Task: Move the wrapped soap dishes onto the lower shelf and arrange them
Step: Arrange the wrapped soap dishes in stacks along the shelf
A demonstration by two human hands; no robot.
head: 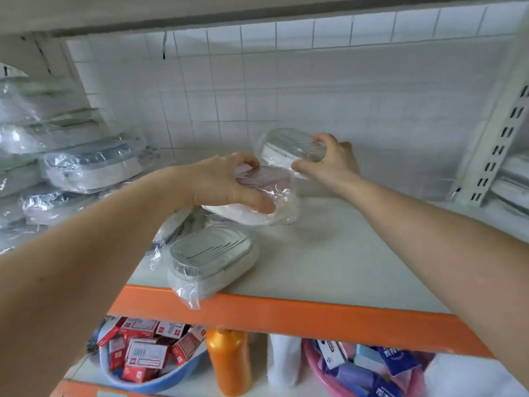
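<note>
Two bare forearms reach in from the bottom corners toward a white shelf point(329, 253) with an orange front edge point(286, 313). The left hand point(226, 184) curls its fingers and thumb over a wrapped soap dish point(257, 196) with a pinkish lid, gripping it from above; the dish sits tilted, its clear wrap bunched at the right end, and whether its base touches the shelf cannot be told. The right hand point(329, 159) grips a second wrapped soap dish point(289, 146) with a clear lid, thumb on its near side and fingers over its far side, holding it tilted and lifted just behind and to the right of the first. A third wrapped soap dish point(211, 259) lies flat on the shelf near the front edge, its loose wrap hanging over the orange strip. To the left, a stack of wrapped dishes point(71, 156) is piled against the side. Behind everything stands a white tiled wall point(315, 96). Under the shelf, a blue bowl point(160, 379) holds red boxes point(146, 351), beside an orange bottle point(229, 362) and a pink basket point(317, 368) of blue packets.
</note>
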